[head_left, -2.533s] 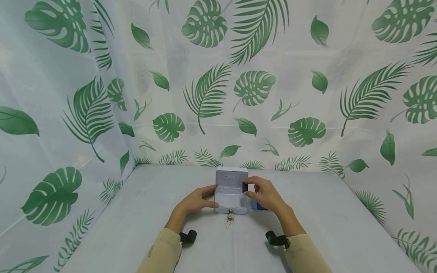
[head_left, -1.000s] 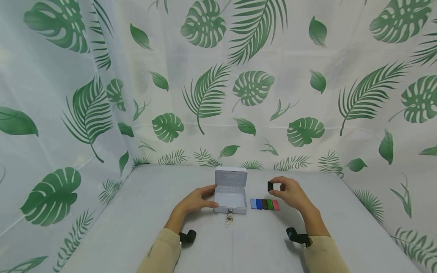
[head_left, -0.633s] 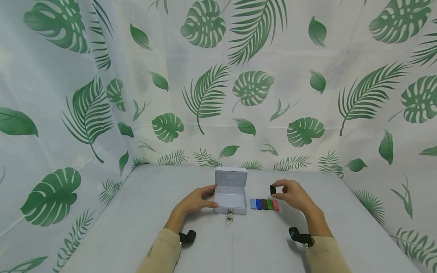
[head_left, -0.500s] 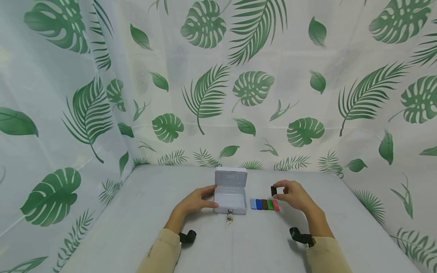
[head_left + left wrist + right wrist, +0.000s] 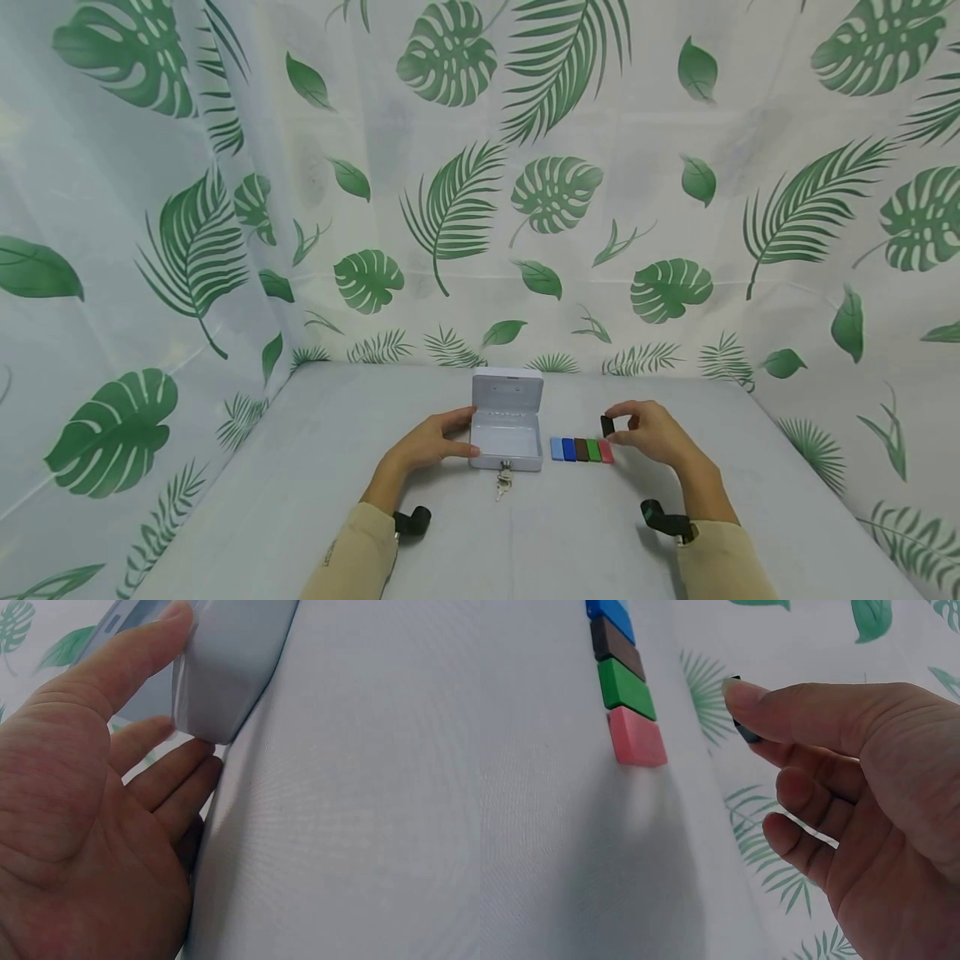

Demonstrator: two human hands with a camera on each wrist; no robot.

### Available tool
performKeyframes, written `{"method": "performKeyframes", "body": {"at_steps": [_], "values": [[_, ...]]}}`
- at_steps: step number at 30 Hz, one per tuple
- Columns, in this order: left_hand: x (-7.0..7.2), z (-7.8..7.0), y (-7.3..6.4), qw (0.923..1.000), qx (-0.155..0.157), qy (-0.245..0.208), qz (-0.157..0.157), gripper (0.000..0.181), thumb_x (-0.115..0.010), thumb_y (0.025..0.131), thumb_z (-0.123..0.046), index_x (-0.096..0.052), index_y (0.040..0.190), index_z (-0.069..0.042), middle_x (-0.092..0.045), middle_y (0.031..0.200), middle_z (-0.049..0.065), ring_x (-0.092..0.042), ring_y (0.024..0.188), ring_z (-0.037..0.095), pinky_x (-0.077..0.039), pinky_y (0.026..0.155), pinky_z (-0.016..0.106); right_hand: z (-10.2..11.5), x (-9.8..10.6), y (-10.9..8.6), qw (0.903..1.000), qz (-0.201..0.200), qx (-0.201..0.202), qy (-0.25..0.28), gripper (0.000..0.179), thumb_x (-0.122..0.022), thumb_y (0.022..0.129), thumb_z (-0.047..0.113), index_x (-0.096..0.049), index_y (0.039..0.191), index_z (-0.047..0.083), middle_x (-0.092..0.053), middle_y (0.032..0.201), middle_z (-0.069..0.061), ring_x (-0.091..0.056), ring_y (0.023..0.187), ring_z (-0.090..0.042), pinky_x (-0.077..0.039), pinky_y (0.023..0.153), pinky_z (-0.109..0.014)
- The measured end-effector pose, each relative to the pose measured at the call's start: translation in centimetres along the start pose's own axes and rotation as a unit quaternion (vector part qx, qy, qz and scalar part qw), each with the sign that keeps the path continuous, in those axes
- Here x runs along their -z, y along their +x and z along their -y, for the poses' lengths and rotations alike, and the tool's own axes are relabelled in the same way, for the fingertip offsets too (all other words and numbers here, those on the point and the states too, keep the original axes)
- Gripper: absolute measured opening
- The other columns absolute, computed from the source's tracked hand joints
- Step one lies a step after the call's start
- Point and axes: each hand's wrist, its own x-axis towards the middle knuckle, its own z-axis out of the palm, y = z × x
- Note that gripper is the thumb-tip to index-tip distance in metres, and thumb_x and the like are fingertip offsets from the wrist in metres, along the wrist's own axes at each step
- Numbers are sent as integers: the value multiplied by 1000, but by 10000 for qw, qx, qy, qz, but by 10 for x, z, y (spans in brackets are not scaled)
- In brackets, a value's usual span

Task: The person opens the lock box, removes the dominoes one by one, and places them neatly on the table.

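In the head view, my left hand (image 5: 429,442) holds the left side of a small pale cash box (image 5: 507,461), its lid (image 5: 507,392) raised. The left wrist view has the thumb on the rim of the box (image 5: 225,675) and the fingers by its far corner. Thumb and fingertips of my right hand (image 5: 651,429) pinch a black rectangular block (image 5: 607,427), upright, just behind the right end of a row of coloured blocks. Most of that black block (image 5: 745,732) is hidden by the thumb in the right wrist view.
Light blue (image 5: 557,448), dark blue (image 5: 569,449), brown (image 5: 581,450), green (image 5: 593,450) and pink (image 5: 606,451) blocks lie side by side right of the box. Keys (image 5: 504,482) hang from the lock in front. A leaf-print curtain (image 5: 480,208) encloses the table (image 5: 450,542).
My right hand has carried the black block from above the box to the right, then lowered it toward the pink end of the row. My left hand has stayed at the box.
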Motion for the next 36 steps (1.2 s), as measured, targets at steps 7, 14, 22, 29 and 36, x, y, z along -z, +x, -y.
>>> {"method": "performKeyframes", "body": {"at_steps": [7, 14, 22, 29, 36], "values": [[0, -1, -1, 10000, -9, 35, 2, 87, -87, 85, -33, -44, 159, -14, -47, 162, 7, -42, 152, 29, -30, 127, 52, -1, 2, -3, 9998, 132, -134, -79, 43, -85, 86, 18, -74, 125, 8, -67, 110, -15, -53, 95, -26, -48, 68, -34], [0, -1, -1, 10000, -35, -43, 0, 86, -87, 86, -31, -45, 158, -13, -48, 161, 8, -42, 152, 29, -30, 127, 52, -3, 4, -5, 9995, 185, -177, -164, 44, -86, 85, 20, -74, 125, 7, -68, 112, -16, -53, 94, -26, -48, 67, -34], [-1, 1, 0, 10000, 1, 15, -31, 86, -87, 86, -32, -45, 158, -14, -48, 161, 7, -42, 152, 29, -29, 127, 52, -5, 5, -7, 9993, 203, -248, -172, 45, -86, 84, 20, -74, 125, 7, -67, 111, -16, -53, 92, -26, -47, 67, -34], [0, 0, -1, 10000, -13, -30, -30, 86, -87, 85, -32, -45, 158, -14, -49, 161, 7, -42, 152, 28, -29, 127, 52, -7, 5, -8, 9990, 268, -290, -207, 45, -87, 83, 20, -75, 123, 6, -68, 112, -15, -53, 91, -25, -47, 67, -34], [0, 0, -1, 10000, -26, -39, -21, 85, -87, 86, -31, -45, 158, -13, -49, 161, 7, -42, 152, 29, -29, 127, 52, -9, 5, -7, 9985, 343, -359, -209, 44, -87, 82, 19, -75, 122, 6, -68, 115, -16, -54, 89, -24, -48, 66, -34]]}}
